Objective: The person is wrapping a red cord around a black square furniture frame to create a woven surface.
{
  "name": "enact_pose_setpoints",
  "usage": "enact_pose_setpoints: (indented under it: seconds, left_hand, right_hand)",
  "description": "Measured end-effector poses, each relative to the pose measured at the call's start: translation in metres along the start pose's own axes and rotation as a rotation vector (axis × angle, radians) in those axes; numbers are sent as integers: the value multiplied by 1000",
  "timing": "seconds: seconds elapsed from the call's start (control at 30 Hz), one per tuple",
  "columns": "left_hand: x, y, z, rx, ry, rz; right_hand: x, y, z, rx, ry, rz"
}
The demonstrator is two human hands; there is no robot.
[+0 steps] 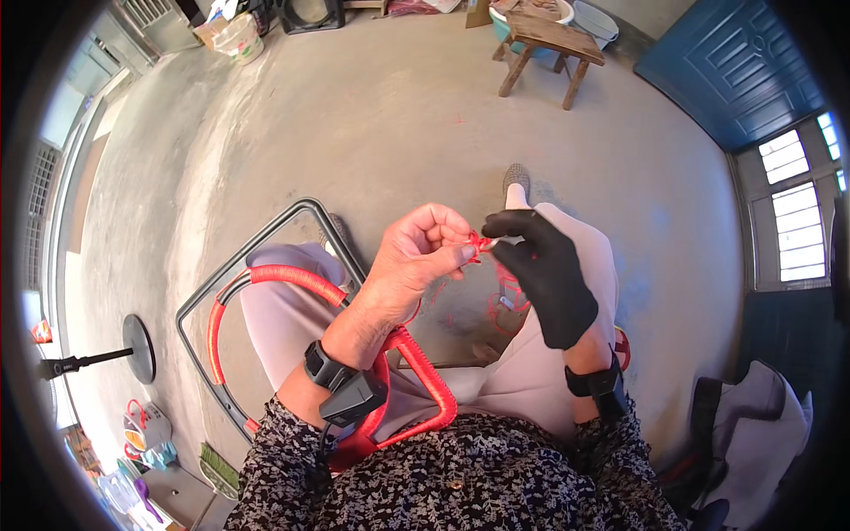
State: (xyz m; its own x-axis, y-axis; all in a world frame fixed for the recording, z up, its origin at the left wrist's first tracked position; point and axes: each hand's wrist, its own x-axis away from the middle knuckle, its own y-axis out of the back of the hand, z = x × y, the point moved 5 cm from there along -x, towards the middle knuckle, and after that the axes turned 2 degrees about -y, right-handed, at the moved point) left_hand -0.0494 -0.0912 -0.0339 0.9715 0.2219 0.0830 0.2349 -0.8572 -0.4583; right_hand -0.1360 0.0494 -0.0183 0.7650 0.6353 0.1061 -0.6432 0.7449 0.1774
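Observation:
A small tangle of red cord [479,244] is held up above my lap. My bare left hand [416,257] pinches it between thumb and curled fingers. From the other side my right hand [549,279], in a black glove, has its fingertips closed on the same cord. A thin red strand drops from the left hand, and more loose red strands [509,292] show below, between my knees. Across my left thigh rests a black tubular metal frame [257,243]. Its curved bar [297,274] and angled part [429,376] are tightly wrapped in red cord.
Beyond my feet stands a wooden stool [553,40] with basins behind it. A black round-based stand [139,349], a bag [149,427] and a green broom [219,469] are at left. A grey padded item [761,434] lies at right, below a blue door [730,66].

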Motion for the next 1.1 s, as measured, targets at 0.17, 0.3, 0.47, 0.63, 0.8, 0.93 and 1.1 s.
enact_pose_setpoints:
  seconds: [0.17, 0.3, 0.47, 0.63, 0.8, 0.93, 1.1]
  left_hand:
    - [9, 3, 9, 109, 62, -23]
    - [13, 7, 14, 270, 162, 43]
    - [15, 14, 21, 193, 234, -43]
    - [12, 17, 12, 373, 153, -17]
    - [7, 28, 3, 425, 12, -25]
    - [8, 30, 9, 344, 38, -140]
    - [8, 29, 6, 376, -17, -185]
  right_hand:
    - [1, -19, -25, 27, 24, 58]
    - [0, -5, -14, 253, 137, -220]
    - [1, 4, -18, 459, 202, -280]
    - [7, 13, -32, 440, 75, -172]
    - [-2, 57, -59, -98, 26, -379]
    - [6, 57, -62, -436, -80, -470]
    - [10, 45, -47, -155, 136, -327]
